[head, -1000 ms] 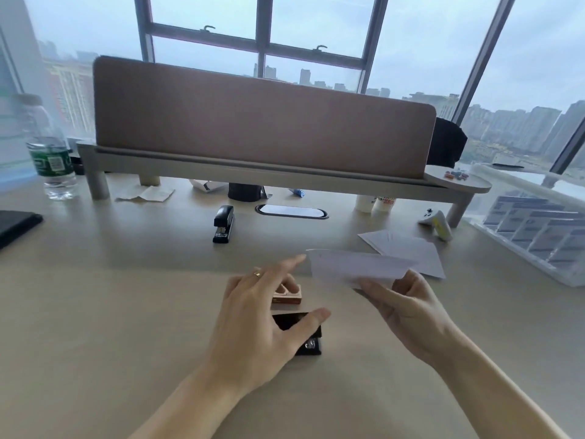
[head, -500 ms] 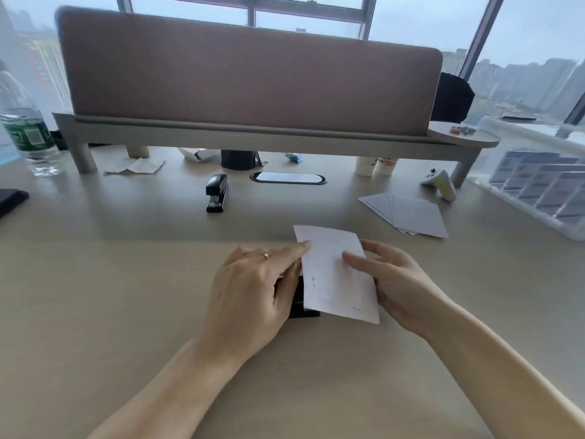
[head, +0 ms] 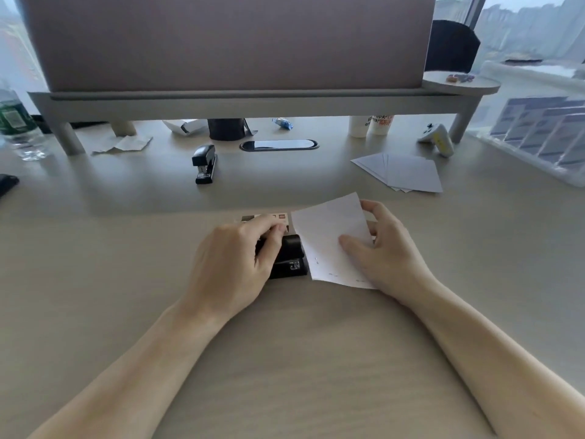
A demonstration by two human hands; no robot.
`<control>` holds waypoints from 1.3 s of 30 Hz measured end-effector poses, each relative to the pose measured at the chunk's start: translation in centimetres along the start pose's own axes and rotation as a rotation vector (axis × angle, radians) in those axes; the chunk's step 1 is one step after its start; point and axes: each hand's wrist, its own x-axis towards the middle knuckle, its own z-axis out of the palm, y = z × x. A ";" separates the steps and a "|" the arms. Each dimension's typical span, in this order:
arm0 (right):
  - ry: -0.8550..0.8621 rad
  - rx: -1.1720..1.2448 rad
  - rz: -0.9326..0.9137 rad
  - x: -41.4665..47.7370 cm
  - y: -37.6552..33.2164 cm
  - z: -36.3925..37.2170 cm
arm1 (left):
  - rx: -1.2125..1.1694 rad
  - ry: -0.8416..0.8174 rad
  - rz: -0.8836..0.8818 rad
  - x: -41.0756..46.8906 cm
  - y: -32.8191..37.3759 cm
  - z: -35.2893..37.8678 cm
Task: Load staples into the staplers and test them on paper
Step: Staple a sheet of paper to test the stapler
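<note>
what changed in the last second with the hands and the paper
The left hand came down and now grips the near black stapler. The right hand, still holding the paper sheet, lowered it beside that stapler. The far stapler and paper stack stayed put.

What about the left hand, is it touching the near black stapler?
Touching. The head view shows the left hand gripping the near black stapler, fingers curled over its top.

A black stapler [head: 289, 259] is laid at the middle of the surface [head: 126, 248]; a white sheet [head: 332, 245], marked by several staples [head: 317, 260], is set just beside its right; a second black stapler [head: 205, 164] is seen closed nearer the far edge.
</note>
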 end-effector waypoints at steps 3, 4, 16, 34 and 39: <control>0.014 -0.029 -0.016 -0.1 -0.2 0.1 | -0.004 -0.016 -0.015 0.0 -0.1 0.1; 0.017 -0.021 -0.014 -0.1 -0.2 0.1 | -0.012 -0.021 -0.019 0.0 -0.2 0.0; -0.010 -0.043 -0.003 -0.4 -0.5 0.0 | -0.013 -0.030 -0.045 -0.4 -0.4 0.1; -0.004 -0.021 0.014 -0.3 -0.5 0.1 | 0.250 -0.408 -0.235 9.2 3.3 3.3; 0.003 -0.036 0.017 -0.2 -0.3 0.2 | 0.242 -0.525 -0.310 8.6 2.7 5.2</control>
